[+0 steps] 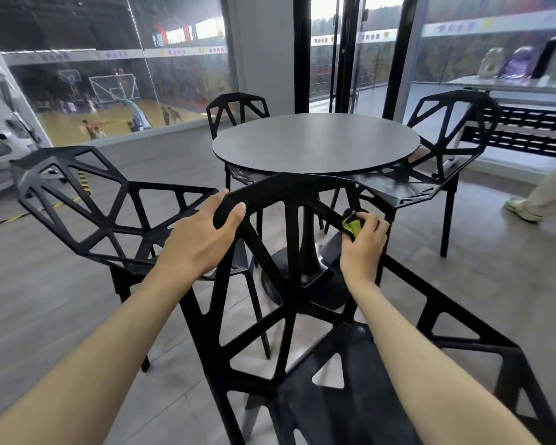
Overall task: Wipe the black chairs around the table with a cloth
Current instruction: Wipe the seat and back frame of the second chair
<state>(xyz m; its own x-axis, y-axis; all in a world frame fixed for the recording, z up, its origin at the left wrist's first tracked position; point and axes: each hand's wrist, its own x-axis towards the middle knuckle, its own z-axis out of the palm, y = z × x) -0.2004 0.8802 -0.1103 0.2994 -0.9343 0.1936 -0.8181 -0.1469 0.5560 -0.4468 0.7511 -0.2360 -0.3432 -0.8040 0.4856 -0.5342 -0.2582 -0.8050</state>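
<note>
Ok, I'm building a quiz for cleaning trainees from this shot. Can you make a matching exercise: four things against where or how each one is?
Things:
1. left hand
2. right hand
3. cloth
4. round table

States:
A. yellow-green, bunched against a strut of the nearest chair's back
B. grey top, chairs set around it
C. holds the top edge of the nearest chair
D. its grip is round the cloth

Pairs: 1-C, 2-D, 3-A, 4-B

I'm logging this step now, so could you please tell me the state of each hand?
Left hand: grips the top edge of the nearest chair.
Right hand: fingers curled round a yellow-green cloth, pressed against the chair's strut.
</note>
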